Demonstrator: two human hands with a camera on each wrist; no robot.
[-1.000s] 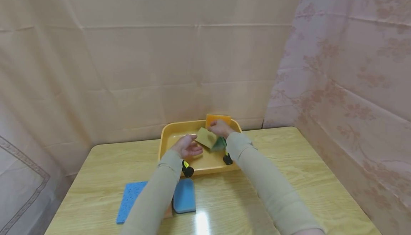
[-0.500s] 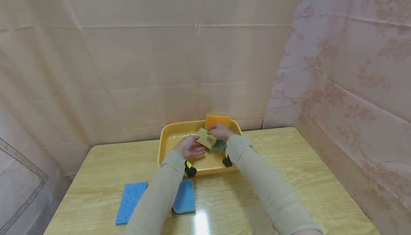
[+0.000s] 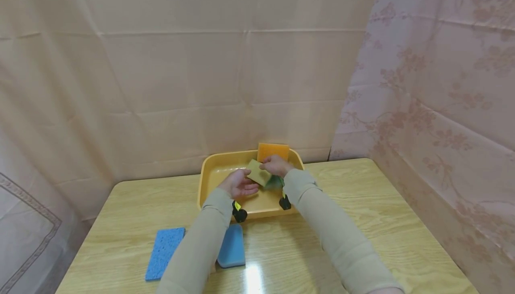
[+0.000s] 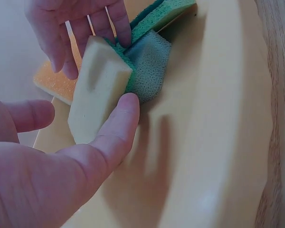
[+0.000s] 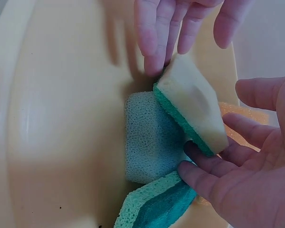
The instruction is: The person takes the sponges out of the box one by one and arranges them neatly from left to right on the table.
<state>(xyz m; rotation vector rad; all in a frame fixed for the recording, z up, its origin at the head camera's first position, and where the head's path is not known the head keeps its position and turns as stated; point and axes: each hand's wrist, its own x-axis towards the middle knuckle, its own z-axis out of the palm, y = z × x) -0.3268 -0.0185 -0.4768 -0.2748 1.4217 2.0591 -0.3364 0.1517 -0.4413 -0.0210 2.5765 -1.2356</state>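
Note:
A pale yellow sponge (image 3: 257,172) with a green scouring side stands tilted in the yellow tray (image 3: 257,207). My left hand (image 3: 241,184) touches its near edge with extended fingers, the thumb held apart. From the other side, the fingers of my right hand (image 3: 276,165) rest against the sponge's green side; the right thumb stays off it. Beneath it lies a porous grey-green sponge (image 5: 149,137). Beside that, close to my right fingertips, is a green two-layer sponge (image 5: 156,202). An orange sponge (image 3: 273,151) leans at the tray's back right.
On the wooden table (image 3: 362,222), in front of the tray, lie a speckled blue sponge (image 3: 165,253) and a smooth blue sponge (image 3: 232,245). A brownish piece (image 3: 213,268) is mostly hidden by my left sleeve. A beige curtain (image 3: 181,75) hangs right behind the table.
Over the last second my left hand has shifted slightly right, closer to the yellow sponge, and that sponge has turned a little. Almost nothing differs from half a second ago.

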